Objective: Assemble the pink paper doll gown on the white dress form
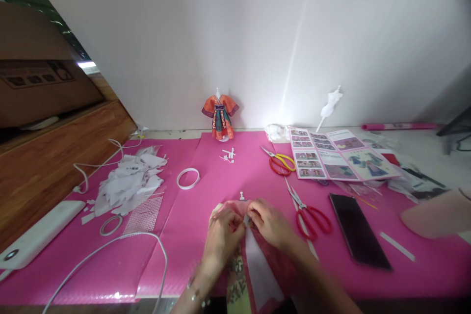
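Note:
At the near middle of the mat, a doll garment [259,267] in red, pale and patterned fabric lies under both hands. Just beyond them, a small white knob [242,196] sticks out at the garment's top. My left hand [223,233] is closed, its fingertips pinching the cloth on the left side. Close beside it, my right hand [270,223] pinches the same garment from the right, thumb and forefinger pressed together. A small greyish-white piece shows between the two sets of fingertips, partly hidden. Below, the fabric spreads toward the front edge.
Red-handled scissors [312,218], a black phone [358,230] and an instruction sheet [342,154] lie right on the pink mat [191,225]. Yellow-and-red-handled scissors [280,161] lie farther back. A dressed doll form [221,115] stands behind. White scraps [127,181], tape [188,178] and a cable [154,238] lie left.

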A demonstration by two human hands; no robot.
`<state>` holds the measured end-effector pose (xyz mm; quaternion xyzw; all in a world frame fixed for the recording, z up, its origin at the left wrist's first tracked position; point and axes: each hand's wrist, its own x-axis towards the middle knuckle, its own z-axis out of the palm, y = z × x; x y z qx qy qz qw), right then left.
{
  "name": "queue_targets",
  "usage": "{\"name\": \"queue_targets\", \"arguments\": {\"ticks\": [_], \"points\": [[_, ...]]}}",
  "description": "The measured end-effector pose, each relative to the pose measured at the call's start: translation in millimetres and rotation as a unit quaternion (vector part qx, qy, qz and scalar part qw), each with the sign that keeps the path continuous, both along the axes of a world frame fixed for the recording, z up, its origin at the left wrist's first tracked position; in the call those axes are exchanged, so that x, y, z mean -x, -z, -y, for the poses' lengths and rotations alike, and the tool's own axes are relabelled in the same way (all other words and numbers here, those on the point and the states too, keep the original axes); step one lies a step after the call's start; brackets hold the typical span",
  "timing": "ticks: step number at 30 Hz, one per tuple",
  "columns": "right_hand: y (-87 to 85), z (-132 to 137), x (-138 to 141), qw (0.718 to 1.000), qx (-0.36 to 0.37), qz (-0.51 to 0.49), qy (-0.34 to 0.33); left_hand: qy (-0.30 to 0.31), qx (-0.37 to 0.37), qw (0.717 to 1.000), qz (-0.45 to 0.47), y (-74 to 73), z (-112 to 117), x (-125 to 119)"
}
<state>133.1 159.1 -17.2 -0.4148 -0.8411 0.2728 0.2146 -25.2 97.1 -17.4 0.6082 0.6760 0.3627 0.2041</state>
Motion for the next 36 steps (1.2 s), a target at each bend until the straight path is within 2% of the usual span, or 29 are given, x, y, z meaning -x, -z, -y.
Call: {"name": "queue_targets", "arguments": {"ticks": [8, 15, 22, 36], "points": [[-1.0, 1, 0, 1.000, -0.002, 0.010, 0.002, -0.009, 0.031, 0.999, 0.043, 3.2, -1, 1], [-6.6, 7, -9, 0.996, -0.009, -0.086, 0.025, -0.018, 0.039, 0.997, 0.059, 3.8, 0, 2], [-19.1, 26, -7, 0.998, 0.031, -0.048, 0.029, -0.022, 0.046, 0.997, 0.062, -0.1, 1, -1], [-9.9, 23, -4, 0.999, 0.013, -0.024, 0.039, 0.000, 0.037, 0.998, 0.058, -3.8, 1, -2]]}}
